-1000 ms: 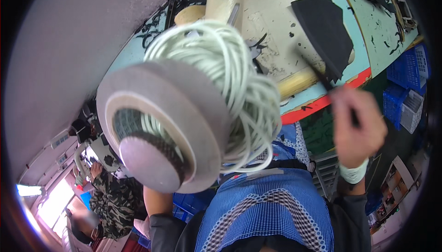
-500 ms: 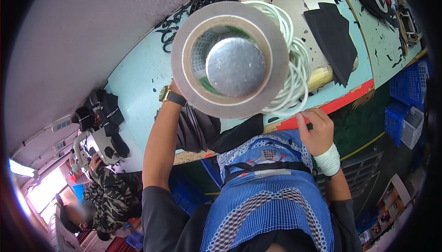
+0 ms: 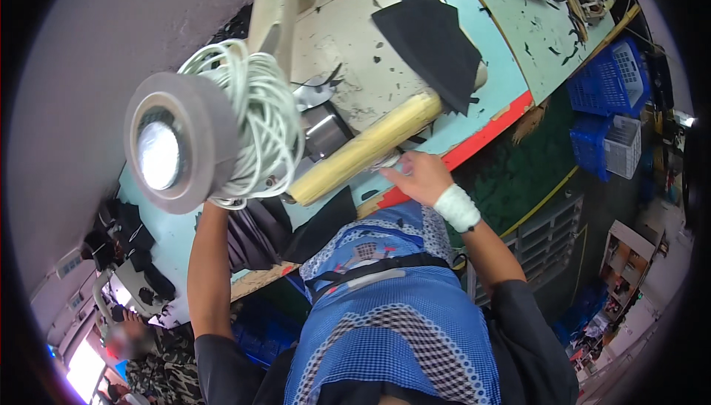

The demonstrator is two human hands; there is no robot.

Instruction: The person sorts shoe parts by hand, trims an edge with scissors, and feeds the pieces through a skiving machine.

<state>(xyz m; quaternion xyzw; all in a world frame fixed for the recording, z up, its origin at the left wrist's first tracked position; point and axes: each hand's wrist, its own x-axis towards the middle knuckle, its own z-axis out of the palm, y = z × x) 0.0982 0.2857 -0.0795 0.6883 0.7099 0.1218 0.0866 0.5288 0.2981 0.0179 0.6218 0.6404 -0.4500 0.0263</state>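
Observation:
My right hand [image 3: 424, 178], with a white wrap at the wrist, is at the table's front edge. Its thumb and bent forefinger are apart, beside a small pale bundle [image 3: 385, 161] under a worn yellow bar [image 3: 366, 146]; I cannot tell if they touch it. My left forearm [image 3: 209, 272] reaches up, but its hand is hidden behind a large roll of tape [image 3: 204, 142] and a hank of white cord [image 3: 259, 120] near the camera. Pleated dark fabric pieces [image 3: 255, 235] lie beside that forearm. A black cut piece [image 3: 326, 223] sits between my arms.
A cream machine [image 3: 348, 49] carries a stack of black cut pieces [image 3: 433, 35]. Blue crates [image 3: 607, 79] stand off to the right. A person in camouflage sleeves [image 3: 159, 360] works at another machine on the lower left. Black scraps litter the tabletop.
The view has shifted, so the tape roll and cord now appear further left, uncovering the machine and yellow bar. My right hand has come closer to the bar, its thumb stretched out more.

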